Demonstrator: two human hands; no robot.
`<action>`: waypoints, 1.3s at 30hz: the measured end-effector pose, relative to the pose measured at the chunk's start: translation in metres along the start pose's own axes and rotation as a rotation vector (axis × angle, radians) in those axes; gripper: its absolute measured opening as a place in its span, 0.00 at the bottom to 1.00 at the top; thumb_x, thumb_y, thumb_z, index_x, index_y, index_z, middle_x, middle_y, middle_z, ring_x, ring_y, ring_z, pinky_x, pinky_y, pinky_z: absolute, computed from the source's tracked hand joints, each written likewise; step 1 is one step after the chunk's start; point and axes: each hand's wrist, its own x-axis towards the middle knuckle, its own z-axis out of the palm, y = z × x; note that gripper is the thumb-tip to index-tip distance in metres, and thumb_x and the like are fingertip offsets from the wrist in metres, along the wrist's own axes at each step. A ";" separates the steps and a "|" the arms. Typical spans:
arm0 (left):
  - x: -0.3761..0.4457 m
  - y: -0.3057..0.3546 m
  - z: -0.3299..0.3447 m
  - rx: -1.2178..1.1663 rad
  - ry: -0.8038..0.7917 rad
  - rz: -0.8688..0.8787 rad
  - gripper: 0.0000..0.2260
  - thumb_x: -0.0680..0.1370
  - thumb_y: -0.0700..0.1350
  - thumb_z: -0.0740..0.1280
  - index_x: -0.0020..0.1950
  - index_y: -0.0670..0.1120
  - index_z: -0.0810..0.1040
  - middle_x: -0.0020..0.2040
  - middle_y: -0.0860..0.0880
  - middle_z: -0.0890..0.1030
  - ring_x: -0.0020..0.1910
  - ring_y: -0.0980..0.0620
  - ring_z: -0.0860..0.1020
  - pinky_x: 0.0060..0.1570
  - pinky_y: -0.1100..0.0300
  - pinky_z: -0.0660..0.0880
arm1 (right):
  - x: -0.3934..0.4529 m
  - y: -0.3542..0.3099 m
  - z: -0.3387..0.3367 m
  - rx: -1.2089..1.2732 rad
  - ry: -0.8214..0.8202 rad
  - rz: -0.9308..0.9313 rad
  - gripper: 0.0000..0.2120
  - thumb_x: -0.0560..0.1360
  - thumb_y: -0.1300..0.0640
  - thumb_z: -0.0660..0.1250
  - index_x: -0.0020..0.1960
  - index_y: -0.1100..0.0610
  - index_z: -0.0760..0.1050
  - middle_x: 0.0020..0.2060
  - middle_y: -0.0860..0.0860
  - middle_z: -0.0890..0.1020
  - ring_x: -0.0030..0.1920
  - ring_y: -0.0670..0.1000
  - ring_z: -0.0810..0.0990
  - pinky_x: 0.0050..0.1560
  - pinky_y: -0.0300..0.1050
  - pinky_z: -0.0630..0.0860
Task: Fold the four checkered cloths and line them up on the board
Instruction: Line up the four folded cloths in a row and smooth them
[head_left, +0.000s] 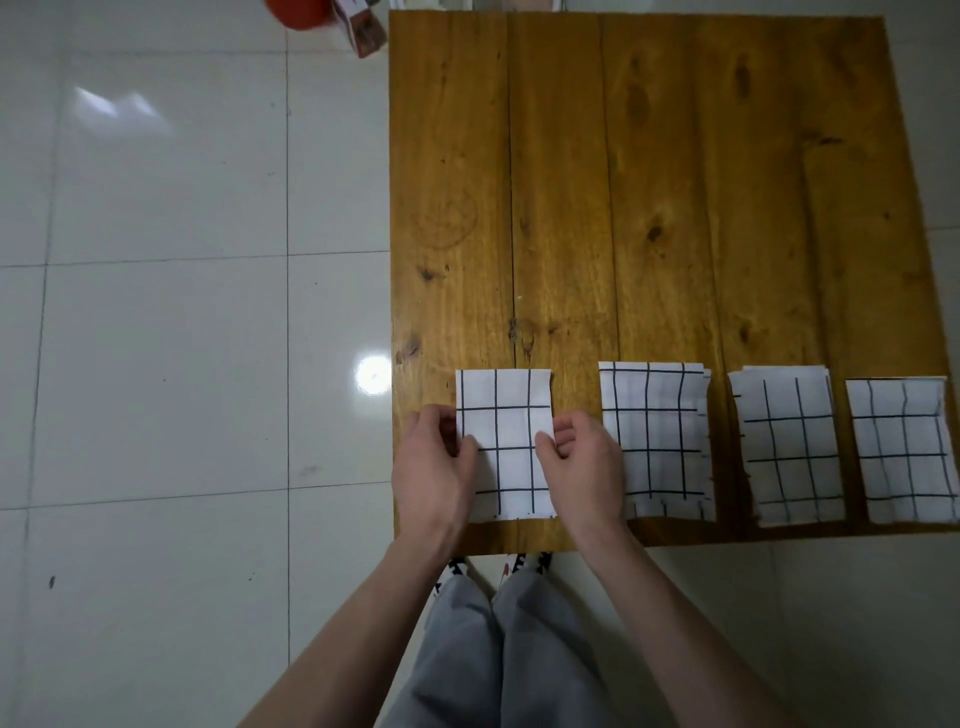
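The leftmost folded cloth lay flat near the board's near-left corner, its long axis running from the near edge toward the far edge. The left hand pinched its left side with curled fingers, thumb on top of the fabric; the right hand gripped its right side the same way. Along the near edge to the right, three more folded checkered cloths lay in a row, all lengthwise near-to-far: the second cloth just beside the right hand, the third cloth slightly tilted, and the fourth cloth at the near-right corner. Beyond the board's far-left corner, an orange object and a small carton sat on the tiled floor.
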 end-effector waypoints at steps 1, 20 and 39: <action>0.000 0.000 0.000 0.020 -0.003 0.007 0.09 0.78 0.44 0.71 0.58 0.50 0.79 0.50 0.53 0.77 0.47 0.53 0.78 0.48 0.55 0.78 | 0.000 0.000 0.000 -0.009 -0.001 0.002 0.06 0.79 0.55 0.71 0.55 0.55 0.78 0.45 0.48 0.79 0.46 0.49 0.80 0.41 0.40 0.76; -0.100 0.101 -0.121 0.281 0.047 0.580 0.21 0.85 0.54 0.60 0.75 0.46 0.76 0.73 0.49 0.78 0.73 0.48 0.73 0.74 0.49 0.70 | -0.104 -0.070 -0.146 -0.303 0.044 -0.394 0.26 0.87 0.42 0.52 0.82 0.51 0.61 0.80 0.49 0.65 0.82 0.48 0.58 0.79 0.45 0.51; -0.218 0.245 -0.115 0.514 0.243 0.815 0.25 0.85 0.57 0.60 0.74 0.42 0.76 0.72 0.43 0.78 0.75 0.43 0.72 0.75 0.43 0.69 | -0.142 -0.026 -0.341 -0.327 0.331 -0.481 0.32 0.85 0.35 0.51 0.80 0.54 0.65 0.77 0.53 0.72 0.79 0.53 0.65 0.79 0.54 0.61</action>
